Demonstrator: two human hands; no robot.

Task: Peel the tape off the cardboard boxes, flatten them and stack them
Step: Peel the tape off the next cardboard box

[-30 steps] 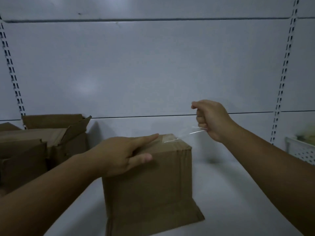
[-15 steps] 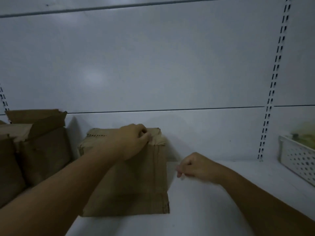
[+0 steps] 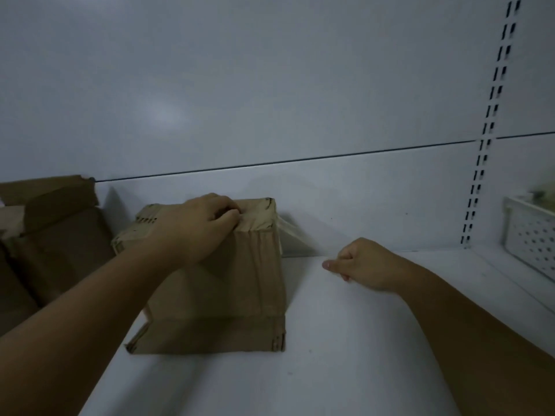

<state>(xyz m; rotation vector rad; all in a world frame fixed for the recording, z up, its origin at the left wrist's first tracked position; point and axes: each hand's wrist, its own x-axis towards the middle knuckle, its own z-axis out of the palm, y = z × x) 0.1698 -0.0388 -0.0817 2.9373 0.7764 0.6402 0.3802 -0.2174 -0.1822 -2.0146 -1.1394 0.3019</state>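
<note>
Your left hand (image 3: 204, 226) lies on top of the cardboard box (image 3: 228, 283), holding it down. The palm is over the near top edge. The fingers (image 3: 228, 209) are curled, with their tips bent onto the taped top face and the thumb tucked just below them. It is not clear whether those fingertips also pinch the tape there.

The box stands upright on the white shelf (image 3: 330, 370), left of centre and close to the back panel (image 3: 270, 85). Its bottom flaps splay out a little against the shelf surface.

Your right hand (image 3: 363, 264) is to the right of the box and apart from it, low over the shelf. It is closed into a fist, with the thumb and fingers pinched on the end of a strip of clear tape (image 3: 295, 232). The strip runs taut from the box's upper right corner down to that hand, and its far end is stuck to the box.

More cardboard boxes (image 3: 60, 235) sit at the left edge of the shelf, just beside the one you hold. Their flaps are raised, and they are partly cut off by the frame. A white perforated basket (image 3: 531, 238) stands at the far right, well apart from the box. A slotted upright (image 3: 489, 124) runs up the back panel near it.
</note>
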